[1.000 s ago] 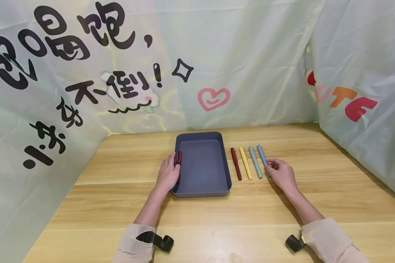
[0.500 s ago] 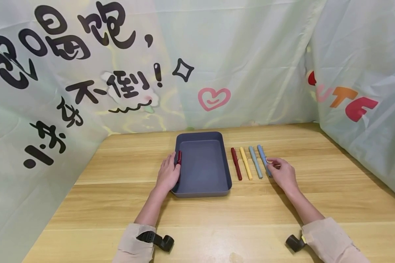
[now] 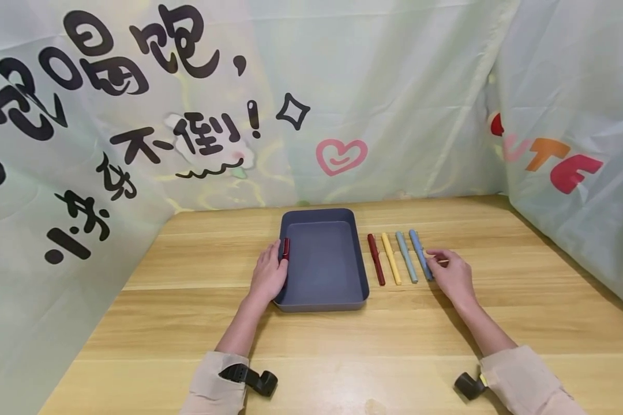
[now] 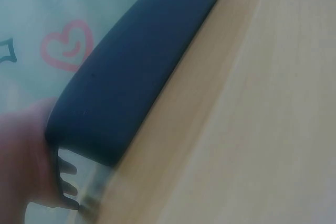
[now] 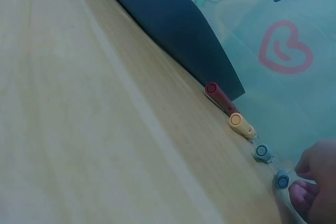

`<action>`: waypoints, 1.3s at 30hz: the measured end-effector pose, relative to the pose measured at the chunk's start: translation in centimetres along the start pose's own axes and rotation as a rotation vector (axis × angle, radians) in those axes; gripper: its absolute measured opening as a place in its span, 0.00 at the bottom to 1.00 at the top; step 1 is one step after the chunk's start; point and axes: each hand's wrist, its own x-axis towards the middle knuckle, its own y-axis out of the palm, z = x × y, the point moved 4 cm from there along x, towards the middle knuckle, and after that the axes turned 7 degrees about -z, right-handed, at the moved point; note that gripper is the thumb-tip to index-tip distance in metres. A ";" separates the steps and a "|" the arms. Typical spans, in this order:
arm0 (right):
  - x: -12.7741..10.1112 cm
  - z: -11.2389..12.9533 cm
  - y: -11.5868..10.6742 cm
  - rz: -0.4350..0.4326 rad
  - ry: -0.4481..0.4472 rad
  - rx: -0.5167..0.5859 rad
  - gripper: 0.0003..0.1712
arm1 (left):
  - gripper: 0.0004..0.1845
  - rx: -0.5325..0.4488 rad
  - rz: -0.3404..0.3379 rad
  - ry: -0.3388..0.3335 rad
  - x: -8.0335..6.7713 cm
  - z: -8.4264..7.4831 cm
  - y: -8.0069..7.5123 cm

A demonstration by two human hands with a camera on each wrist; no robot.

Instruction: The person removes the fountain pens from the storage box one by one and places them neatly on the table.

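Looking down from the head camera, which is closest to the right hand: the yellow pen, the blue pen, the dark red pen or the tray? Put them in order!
From the right hand, nearest first:
1. Blue pen, at its fingertips, rightmost in the row.
2. Yellow pen, two pens farther left.
3. Dark red pen, leftmost in the row.
4. Tray, left of all the pens.

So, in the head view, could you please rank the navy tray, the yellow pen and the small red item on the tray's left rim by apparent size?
1. Navy tray, largest by far.
2. Yellow pen.
3. Small red item, smallest, beside the left hand.
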 end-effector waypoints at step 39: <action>-1.2 10.1 3.0 0.203 -0.188 0.113 0.12 | 0.29 -0.005 -0.022 0.015 0.0 0.0 0.0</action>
